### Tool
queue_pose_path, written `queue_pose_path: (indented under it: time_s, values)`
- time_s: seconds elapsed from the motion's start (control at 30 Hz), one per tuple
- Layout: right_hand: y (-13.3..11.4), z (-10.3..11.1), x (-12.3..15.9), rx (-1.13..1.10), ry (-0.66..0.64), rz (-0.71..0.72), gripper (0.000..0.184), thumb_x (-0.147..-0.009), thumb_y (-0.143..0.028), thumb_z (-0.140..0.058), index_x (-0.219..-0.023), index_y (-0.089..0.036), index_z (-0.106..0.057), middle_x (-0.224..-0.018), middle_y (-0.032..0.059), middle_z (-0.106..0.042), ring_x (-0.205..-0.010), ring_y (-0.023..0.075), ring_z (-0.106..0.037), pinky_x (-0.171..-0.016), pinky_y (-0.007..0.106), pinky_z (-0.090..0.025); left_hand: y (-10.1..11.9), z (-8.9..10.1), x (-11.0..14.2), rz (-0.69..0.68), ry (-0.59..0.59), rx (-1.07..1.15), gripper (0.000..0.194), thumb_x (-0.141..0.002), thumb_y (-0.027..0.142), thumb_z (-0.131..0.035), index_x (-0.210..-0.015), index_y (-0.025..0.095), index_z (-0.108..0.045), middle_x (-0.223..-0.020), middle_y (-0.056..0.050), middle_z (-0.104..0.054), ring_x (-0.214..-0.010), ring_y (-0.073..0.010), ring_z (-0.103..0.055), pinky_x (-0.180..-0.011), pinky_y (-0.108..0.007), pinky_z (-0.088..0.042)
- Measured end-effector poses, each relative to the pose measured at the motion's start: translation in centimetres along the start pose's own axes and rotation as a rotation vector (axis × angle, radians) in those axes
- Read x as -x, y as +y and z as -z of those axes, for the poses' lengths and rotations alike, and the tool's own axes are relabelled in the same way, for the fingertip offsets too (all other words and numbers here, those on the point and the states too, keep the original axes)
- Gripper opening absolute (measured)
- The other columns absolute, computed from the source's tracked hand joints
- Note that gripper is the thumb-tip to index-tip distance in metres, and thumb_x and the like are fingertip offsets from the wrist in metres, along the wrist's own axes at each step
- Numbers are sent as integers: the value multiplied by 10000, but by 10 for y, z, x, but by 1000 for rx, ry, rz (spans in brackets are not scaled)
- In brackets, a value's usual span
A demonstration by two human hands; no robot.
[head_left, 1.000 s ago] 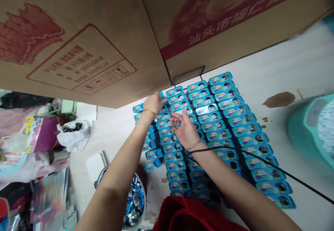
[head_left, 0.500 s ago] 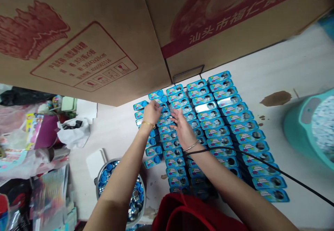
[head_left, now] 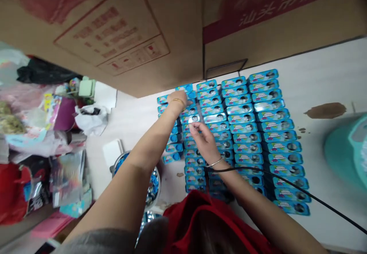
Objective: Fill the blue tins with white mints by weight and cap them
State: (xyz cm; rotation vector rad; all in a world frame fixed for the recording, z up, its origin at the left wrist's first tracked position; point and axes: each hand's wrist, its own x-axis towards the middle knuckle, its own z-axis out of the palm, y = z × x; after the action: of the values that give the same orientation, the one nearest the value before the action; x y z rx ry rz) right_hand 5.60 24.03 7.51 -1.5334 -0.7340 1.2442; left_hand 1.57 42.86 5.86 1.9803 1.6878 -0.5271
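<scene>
Several rows of small blue tins (head_left: 252,131) with printed labels lie side by side on a white table (head_left: 323,82). My left hand (head_left: 181,100) reaches to the far left corner of the rows, fingers curled down onto a tin there; what it grips is hidden. My right hand (head_left: 200,135) hovers over the second column, thumb and fingers pinched together above a silver-faced tin (head_left: 191,119). A black cable (head_left: 286,183) crosses my right forearm.
Large cardboard boxes (head_left: 137,28) with red print stand along the back edge of the table. A metal bowl (head_left: 149,185) of blue and silver caps sits at the lower left. Bags and packets (head_left: 43,131) pile up at left. A teal tub (head_left: 348,152) stands at right.
The camera has swung left and down. My left hand moved out to the far left corner of the rows. My right hand closed from spread fingers into a pinch.
</scene>
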Motion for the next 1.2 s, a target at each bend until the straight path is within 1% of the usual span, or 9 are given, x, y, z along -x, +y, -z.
queue_pose_path:
  time_s: [0.13,0.23,0.33,0.43,0.57,0.7,0.83,0.97,1.2]
  values:
    - [13,-13,44,188,-220,100,308,-854,-486,-483,-931,-214,-605,-873,51,-612,-759,177,-554,-659,325,-469,-35,9,60,-74,96,243,404,-778,478,-644,-930,104,-648,-1031,-143,-661,-979,-191,-596,-872,-311,-423]
    - [24,-40,82,324,-394,191,330,-891,-463,-421,-1029,-213,-586,-961,81,-601,-812,196,-570,-704,354,-491,-101,20,141,-63,187,454,365,-874,462,-505,-976,126,-605,-880,-43,-657,-781,-103,-592,-731,-233,-452]
    - [33,-84,112,429,-609,310,377,-856,-454,-503,-1145,-220,-561,-1100,97,-593,-1000,233,-559,-866,388,-467,-181,16,234,71,303,621,217,-872,336,-520,-919,131,-571,-781,-22,-617,-667,-96,-560,-612,-217,-452]
    - [47,-133,129,629,-766,412,596,-766,-419,-638,-1288,-179,-479,-1330,166,-475,-1235,324,-410,-1014,471,-349,-243,-18,312,203,349,758,238,-820,396,-561,-818,158,-570,-678,-7,-592,-600,-109,-532,-568,-231,-446]
    - [74,-177,140,890,-843,478,767,-691,-278,-719,-1358,-98,-387,-1472,244,-277,-1349,425,-179,-1068,567,-182,-275,-97,376,308,303,934,372,-731,538,-593,-745,168,-557,-597,9,-553,-543,-114,-502,-521,-238,-435]
    - [97,-198,151,1007,-925,516,732,-701,-240,-698,-1348,-98,-386,-1465,238,-284,-1299,418,-237,-1021,566,-256,-272,-167,403,364,209,1135,426,-691,586,-600,-721,164,-549,-591,18,-541,-551,-109,-497,-540,-235,-439]
    - [108,-208,152,1016,-1020,491,571,-723,-206,-653,-1265,-159,-477,-1404,185,-382,-1226,365,-332,-913,484,-409,-274,-205,415,365,168,1182,431,-687,585,-607,-709,158,-554,-571,24,-534,-534,-108,-486,-533,-236,-428]
    - [109,-211,145,899,-1042,395,390,-729,-114,-606,-1110,-198,-593,-1277,145,-499,-1173,304,-421,-899,410,-442,-283,-219,420,370,197,1194,394,-700,544,-621,-733,155,-570,-566,34,-523,-538,-101,-466,-544,-227,-402]
    - [100,-219,142,454,-756,13,354,-839,-320,-494,-1165,-192,-545,-1144,71,-597,-1029,210,-560,-891,376,-460,-267,-221,403,334,305,1258,348,-710,496,-639,-770,156,-593,-621,24,-535,-576,-101,-479,-558,-220,-393]
